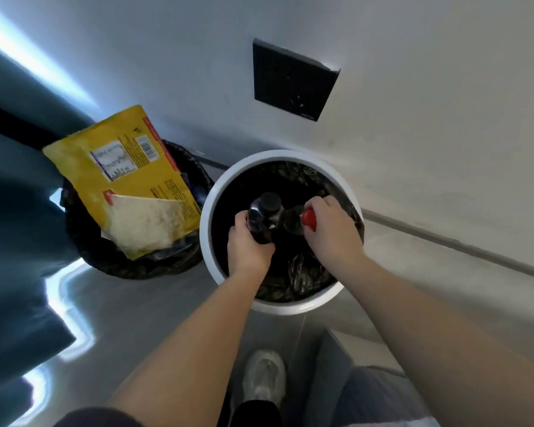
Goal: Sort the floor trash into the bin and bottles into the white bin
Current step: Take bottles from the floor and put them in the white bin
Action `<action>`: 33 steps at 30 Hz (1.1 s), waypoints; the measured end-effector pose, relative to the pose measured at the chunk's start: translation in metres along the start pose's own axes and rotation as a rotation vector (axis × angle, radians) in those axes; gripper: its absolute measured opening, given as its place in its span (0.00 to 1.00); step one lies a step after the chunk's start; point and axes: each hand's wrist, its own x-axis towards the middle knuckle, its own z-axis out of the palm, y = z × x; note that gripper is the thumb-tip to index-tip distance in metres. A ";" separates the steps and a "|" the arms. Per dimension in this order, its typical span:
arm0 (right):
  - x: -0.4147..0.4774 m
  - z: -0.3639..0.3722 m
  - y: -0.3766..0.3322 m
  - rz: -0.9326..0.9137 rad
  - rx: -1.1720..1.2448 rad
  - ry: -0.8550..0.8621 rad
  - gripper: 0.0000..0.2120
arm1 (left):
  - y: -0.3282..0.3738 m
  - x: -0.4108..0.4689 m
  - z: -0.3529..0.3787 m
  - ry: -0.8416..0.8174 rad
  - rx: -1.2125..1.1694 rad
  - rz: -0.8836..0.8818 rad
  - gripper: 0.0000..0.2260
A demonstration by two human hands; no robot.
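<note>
A round white bin (211,192) lined with a black bag stands against the wall. Both hands are over its opening. My left hand (248,246) grips a dark bottle with a black cap (267,211), held upright inside the rim. My right hand (330,224) grips a second dark bottle by its red cap (308,217), tilted toward the first. To the left stands a dark bin (84,241) with a black liner. A large yellow snack bag (127,167) and a pale wrapper (142,224) stick out of it.
A black square plate (290,81) is set in the white wall above the bins. A dark teal curtain or fabric (16,211) fills the left side. My shoe (264,377) stands on the grey floor below the white bin.
</note>
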 end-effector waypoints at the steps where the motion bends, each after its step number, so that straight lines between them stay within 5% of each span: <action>1: 0.005 0.005 0.001 -0.001 -0.001 0.004 0.12 | -0.001 0.006 0.004 0.003 -0.015 -0.015 0.30; 10: 0.026 0.029 -0.001 0.010 -0.017 -0.002 0.19 | -0.008 0.031 0.020 -0.061 -0.039 0.019 0.32; 15: 0.005 0.005 -0.009 -0.170 0.229 -0.062 0.32 | -0.006 0.017 0.005 -0.061 -0.005 0.073 0.31; 26: -0.007 -0.034 -0.024 -0.324 0.099 -0.046 0.14 | 0.008 0.000 -0.021 -0.138 0.237 0.225 0.28; 33: -0.009 -0.026 -0.002 -0.150 -0.260 -0.143 0.13 | 0.008 0.012 -0.030 -0.343 0.641 0.272 0.33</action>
